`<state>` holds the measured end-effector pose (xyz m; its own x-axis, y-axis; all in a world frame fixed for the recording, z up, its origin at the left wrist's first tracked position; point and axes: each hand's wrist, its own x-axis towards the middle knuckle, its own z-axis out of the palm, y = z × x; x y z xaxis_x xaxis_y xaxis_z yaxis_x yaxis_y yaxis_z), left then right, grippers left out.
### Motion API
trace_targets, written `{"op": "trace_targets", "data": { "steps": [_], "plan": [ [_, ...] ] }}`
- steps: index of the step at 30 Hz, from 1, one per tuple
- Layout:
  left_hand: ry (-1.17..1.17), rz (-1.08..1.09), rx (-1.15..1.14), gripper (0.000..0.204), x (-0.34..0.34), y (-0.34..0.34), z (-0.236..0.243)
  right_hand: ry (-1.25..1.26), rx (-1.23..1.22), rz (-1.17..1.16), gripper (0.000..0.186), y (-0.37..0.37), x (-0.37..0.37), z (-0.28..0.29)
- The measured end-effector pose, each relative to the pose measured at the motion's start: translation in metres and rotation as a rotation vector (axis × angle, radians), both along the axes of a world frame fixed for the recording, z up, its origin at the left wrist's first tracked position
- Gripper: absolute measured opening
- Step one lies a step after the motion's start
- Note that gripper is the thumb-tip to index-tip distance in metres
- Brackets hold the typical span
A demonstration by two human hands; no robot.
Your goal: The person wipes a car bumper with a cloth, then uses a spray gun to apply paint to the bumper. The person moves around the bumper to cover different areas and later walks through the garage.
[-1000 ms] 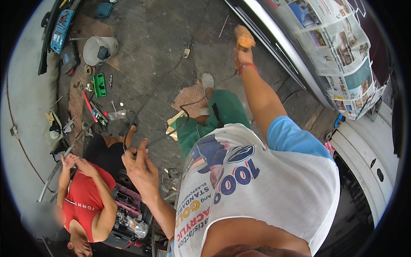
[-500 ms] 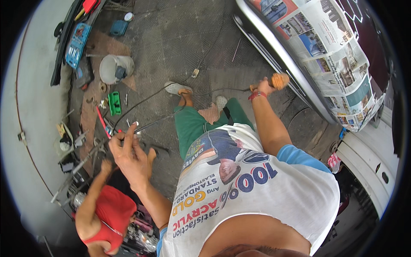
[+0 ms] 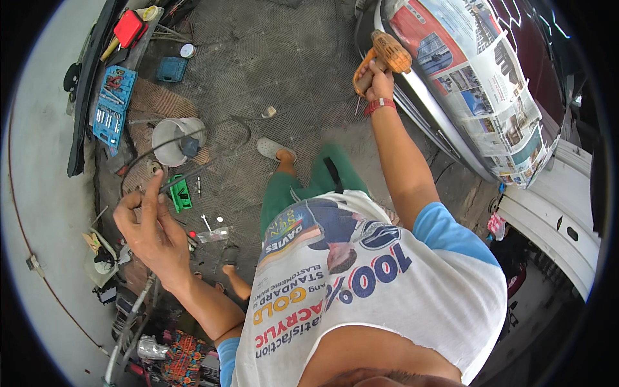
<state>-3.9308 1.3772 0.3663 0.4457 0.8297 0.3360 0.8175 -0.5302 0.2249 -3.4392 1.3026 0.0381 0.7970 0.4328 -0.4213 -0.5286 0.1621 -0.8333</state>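
My right hand (image 3: 380, 84) is closed around the handle of an orange pistol-shaped power tool (image 3: 390, 53), held up near the silver edge of a car panel (image 3: 419, 87). Sheets of newspaper (image 3: 480, 97) cover part of the panel. At the left, my left hand (image 3: 153, 238) is raised with bent fingers, and a black power cord (image 3: 145, 155) loops up through them. Thumb and forefinger seem to pinch the cord, though its exact course behind the fingers is partly hidden.
At left, a white bucket (image 3: 169, 153), a blue tool case (image 3: 115, 106) with tools and a green tray (image 3: 180, 193) lie about the floor. Metal bars (image 3: 132, 316) stand at lower left. Another person's leg (image 3: 240, 282) shows close by. A white panel (image 3: 548, 209) is at right.
My right hand has carried the power tool up and slightly left, further along the panel. My left hand has moved left with the cord. The person in red has left the view.
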Motion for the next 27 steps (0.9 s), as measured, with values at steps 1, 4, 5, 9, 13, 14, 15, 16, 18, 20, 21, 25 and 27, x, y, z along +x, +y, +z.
{"op": "trace_targets", "data": {
  "steps": [1, 4, 5, 9, 13, 14, 15, 16, 18, 20, 21, 25, 27],
  "plan": [
    [0.006, 0.002, 0.007, 0.040, 0.000, 0.014, 0.003, 0.023, 0.014, -0.007, 0.036, 0.009, -0.009, 0.002],
    [0.030, -0.036, 0.024, 0.043, 0.007, 0.057, 0.013, -0.053, -0.132, -0.184, 0.038, 0.023, -0.031, -0.007],
    [0.030, -0.070, 0.036, 0.044, 0.011, 0.070, 0.016, -0.065, -0.225, -0.272, 0.042, 0.028, -0.044, -0.004],
    [0.033, -0.186, 0.062, 0.045, 0.035, 0.122, 0.019, -0.089, -0.532, -0.277, 0.052, 0.053, -0.063, -0.004],
    [0.066, -0.246, 0.025, 0.048, 0.068, 0.172, 0.015, -0.193, -0.767, 0.209, 0.062, 0.081, -0.030, -0.035],
    [0.078, -0.265, 0.015, 0.049, 0.080, 0.186, 0.012, -0.243, -0.797, 0.293, 0.065, 0.092, -0.017, -0.049],
    [0.088, -0.289, -0.009, 0.049, 0.092, 0.201, 0.011, -0.297, -0.826, 0.373, 0.068, 0.106, 0.000, -0.062],
    [0.084, -0.304, -0.011, 0.048, 0.105, 0.215, 0.007, -0.301, -0.850, 0.428, 0.068, 0.116, 0.017, -0.073],
    [0.097, -0.326, -0.033, 0.046, 0.128, 0.239, -0.002, -0.309, -0.888, 0.551, 0.070, 0.146, 0.042, -0.081],
    [0.119, -0.347, -0.086, 0.049, 0.153, 0.260, -0.005, -0.334, -0.899, 0.609, 0.067, 0.181, 0.071, -0.079],
    [0.126, -0.358, -0.102, 0.049, 0.166, 0.271, -0.007, -0.360, -0.915, 0.631, 0.066, 0.198, 0.083, -0.070],
    [0.134, -0.378, -0.140, 0.047, 0.213, 0.310, -0.011, -0.700, -1.008, 0.483, 0.070, 0.248, 0.128, -0.039],
    [0.124, -0.388, -0.148, 0.046, 0.232, 0.326, -0.012, -0.998, -0.990, 0.317, 0.070, 0.268, 0.162, -0.044]
  ]
}}
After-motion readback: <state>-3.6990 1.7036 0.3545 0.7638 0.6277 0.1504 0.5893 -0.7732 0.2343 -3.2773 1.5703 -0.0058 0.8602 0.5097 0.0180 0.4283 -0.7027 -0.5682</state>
